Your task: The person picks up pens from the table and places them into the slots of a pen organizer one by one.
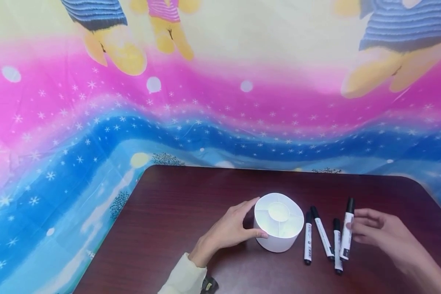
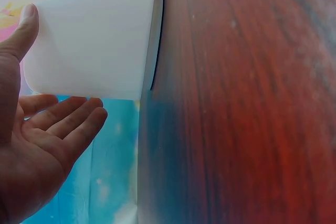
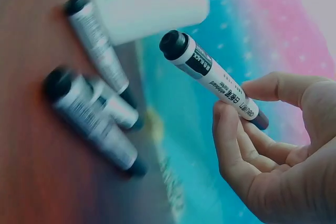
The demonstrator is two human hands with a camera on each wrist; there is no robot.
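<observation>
On the table stands a round white organizer (image 1: pixel 278 241) with several compartments. My left hand (image 1: pixel 235 226) is spread along its left side, thumb at the front and fingertips at the back rim. In the left wrist view the fingers (image 2: pixel 79 129) look fairly straight beside the white wall (image 2: pixel 94 40). My right hand (image 1: pixel 386 232) pinches a whiteboard marker (image 1: pixel 347 232) between thumb and fingers, black cap up. The right wrist view shows this held marker (image 3: pixel 218 82), labelled black, above the table. Three similar markers lie between the organizer and that hand: one (image 1: pixel 308 243), another (image 1: pixel 322 234), a third (image 1: pixel 337 249).
The dark reddish wooden table (image 1: pixel 161 212) ends at a rounded far edge. Behind it hangs a colourful printed cloth (image 1: pixel 220 94). A small black object (image 1: pixel 209 284) shows beside the left sleeve (image 1: pixel 187 275) near the bottom.
</observation>
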